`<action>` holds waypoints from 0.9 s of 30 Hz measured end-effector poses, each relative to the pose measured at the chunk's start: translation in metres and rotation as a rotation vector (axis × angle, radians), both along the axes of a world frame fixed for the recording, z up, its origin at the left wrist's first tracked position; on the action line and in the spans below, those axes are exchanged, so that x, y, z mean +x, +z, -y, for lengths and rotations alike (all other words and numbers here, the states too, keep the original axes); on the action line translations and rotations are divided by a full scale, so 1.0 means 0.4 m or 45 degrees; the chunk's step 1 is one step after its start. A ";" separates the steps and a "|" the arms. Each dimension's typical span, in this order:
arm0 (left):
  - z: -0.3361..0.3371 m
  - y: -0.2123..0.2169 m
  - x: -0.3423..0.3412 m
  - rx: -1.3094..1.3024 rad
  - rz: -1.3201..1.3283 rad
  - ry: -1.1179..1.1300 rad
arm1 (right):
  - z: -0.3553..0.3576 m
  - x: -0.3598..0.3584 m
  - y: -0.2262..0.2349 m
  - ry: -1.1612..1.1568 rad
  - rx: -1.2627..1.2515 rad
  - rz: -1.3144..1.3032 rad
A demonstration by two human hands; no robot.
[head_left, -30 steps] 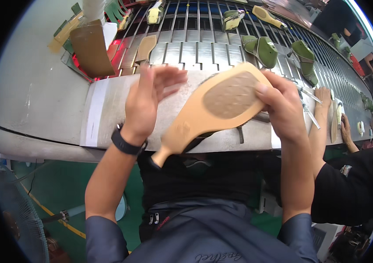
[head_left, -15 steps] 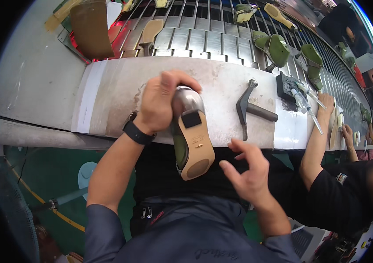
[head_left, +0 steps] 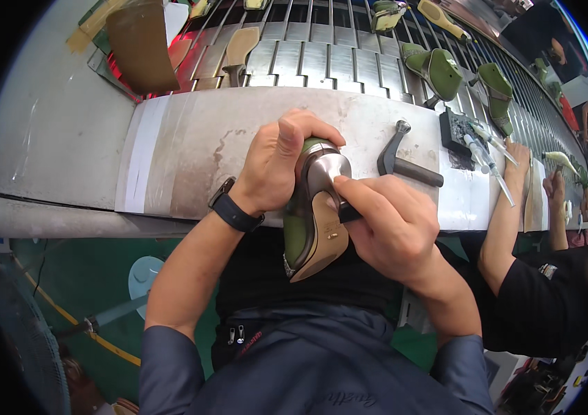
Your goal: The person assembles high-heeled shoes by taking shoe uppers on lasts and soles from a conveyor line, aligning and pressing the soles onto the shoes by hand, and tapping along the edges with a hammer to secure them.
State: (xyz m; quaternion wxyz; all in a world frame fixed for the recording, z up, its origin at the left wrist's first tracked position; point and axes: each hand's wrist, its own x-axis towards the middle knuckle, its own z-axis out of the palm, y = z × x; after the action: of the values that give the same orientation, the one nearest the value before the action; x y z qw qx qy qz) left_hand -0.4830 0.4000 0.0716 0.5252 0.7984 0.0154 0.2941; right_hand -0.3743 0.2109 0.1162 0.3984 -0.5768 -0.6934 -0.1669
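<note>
A green high-heeled shoe (head_left: 325,238) hangs just past the front edge of the bench, its tan sole turned up and its toe toward me. My left hand (head_left: 273,166) is wrapped round the back of the shoe. With bent fingers, my right hand (head_left: 399,225) grips the shiny metallic heel, whose black tip shows beside the fingers. The palm sides of both hands are hidden. Beyond the right hand a hammer (head_left: 415,171) with a dark handle lies on the bench.
A slatted metal conveyor (head_left: 294,62) runs behind the bench, carrying a tan sole piece (head_left: 242,48) and green shoes (head_left: 439,72). Syringe-like tubes (head_left: 484,155) lean on a black block (head_left: 454,131). A co-worker's arm (head_left: 505,207) reaches in at right. A fan (head_left: 24,332) stands lower left.
My right hand, open and apart before, has moved up and left onto the heel. The shoe has rolled, so its heel now points to the right. My left hand has shifted slightly right.
</note>
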 end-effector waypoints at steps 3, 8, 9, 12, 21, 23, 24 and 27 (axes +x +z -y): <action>0.006 0.007 0.004 -0.028 -0.005 -0.007 | 0.015 -0.010 0.002 -0.039 -0.020 -0.062; 0.001 0.007 0.007 0.020 0.047 -0.087 | 0.035 -0.029 0.001 -0.066 -0.055 -0.157; 0.002 0.005 0.007 0.023 0.042 -0.078 | 0.038 -0.030 0.003 -0.059 -0.019 -0.139; -0.010 -0.009 -0.002 -0.583 0.018 -0.110 | 0.038 -0.040 0.019 -0.036 0.107 -0.125; -0.020 0.007 -0.003 -0.116 0.022 -0.149 | -0.021 -0.038 -0.048 -0.037 0.212 -0.101; -0.021 0.005 -0.004 -0.098 0.020 -0.164 | -0.027 -0.036 -0.051 -0.028 0.207 -0.095; -0.019 0.001 -0.004 -0.173 0.055 -0.165 | -0.030 -0.034 -0.051 -0.014 0.202 -0.089; -0.018 0.001 -0.004 -0.234 0.091 -0.170 | -0.035 -0.035 -0.052 -0.016 0.197 -0.086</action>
State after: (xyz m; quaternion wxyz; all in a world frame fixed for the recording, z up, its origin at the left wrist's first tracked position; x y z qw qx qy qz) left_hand -0.4844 0.4073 0.0719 0.6148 0.7352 -0.0296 0.2840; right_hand -0.3882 0.2249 0.0956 0.4639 -0.5539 -0.6609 -0.2029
